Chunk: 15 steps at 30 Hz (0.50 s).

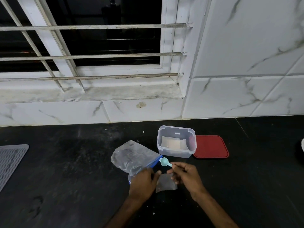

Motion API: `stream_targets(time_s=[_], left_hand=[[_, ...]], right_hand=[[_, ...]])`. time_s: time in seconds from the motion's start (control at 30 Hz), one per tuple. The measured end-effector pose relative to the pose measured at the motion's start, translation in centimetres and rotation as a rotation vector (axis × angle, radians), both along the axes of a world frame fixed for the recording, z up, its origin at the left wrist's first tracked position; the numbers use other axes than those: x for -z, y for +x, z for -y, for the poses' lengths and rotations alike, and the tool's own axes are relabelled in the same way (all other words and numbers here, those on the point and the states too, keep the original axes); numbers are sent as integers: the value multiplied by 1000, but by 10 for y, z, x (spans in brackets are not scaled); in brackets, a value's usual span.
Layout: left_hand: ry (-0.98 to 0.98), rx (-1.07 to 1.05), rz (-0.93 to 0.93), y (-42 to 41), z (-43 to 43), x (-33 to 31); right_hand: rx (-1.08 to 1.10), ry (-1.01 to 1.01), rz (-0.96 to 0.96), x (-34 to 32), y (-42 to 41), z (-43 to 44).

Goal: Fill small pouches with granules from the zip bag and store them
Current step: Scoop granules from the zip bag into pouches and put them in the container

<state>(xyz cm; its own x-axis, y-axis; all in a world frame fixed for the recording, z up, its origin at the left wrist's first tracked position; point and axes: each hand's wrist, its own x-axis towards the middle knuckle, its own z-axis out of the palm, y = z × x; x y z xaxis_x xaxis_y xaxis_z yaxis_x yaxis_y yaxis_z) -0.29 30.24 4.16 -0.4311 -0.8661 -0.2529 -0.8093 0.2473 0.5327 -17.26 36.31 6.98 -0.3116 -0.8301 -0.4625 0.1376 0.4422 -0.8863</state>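
Down at lower centre, left hand (144,183) pinches small pouch (166,184) open; right hand (187,178) grips scoop (165,162), likely to fill it.

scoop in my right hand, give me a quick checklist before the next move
1. scoop gripped by right hand: ok
2. scoop bowl loaded: not ok, looks empty
3. small pouch pinched by left hand: ok
4. pouch mouth open: cannot tell
5. zip bag blue edge next to scoop: ok
6. container uncovered, red lid beside it: ok
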Motion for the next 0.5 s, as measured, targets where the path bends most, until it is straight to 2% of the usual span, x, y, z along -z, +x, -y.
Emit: stream_targets(time_s=[0.1, 0.27, 0.5], left_hand=[[-263, -53, 130, 7, 10, -5], [-291, 22, 456, 21, 34, 4], [-395, -18, 247, 28, 55, -9]], right_hand=[[-2, -14, -4, 2, 0, 2], [-141, 0, -101, 1, 6, 4], [-301, -68, -297, 1, 32, 23]])
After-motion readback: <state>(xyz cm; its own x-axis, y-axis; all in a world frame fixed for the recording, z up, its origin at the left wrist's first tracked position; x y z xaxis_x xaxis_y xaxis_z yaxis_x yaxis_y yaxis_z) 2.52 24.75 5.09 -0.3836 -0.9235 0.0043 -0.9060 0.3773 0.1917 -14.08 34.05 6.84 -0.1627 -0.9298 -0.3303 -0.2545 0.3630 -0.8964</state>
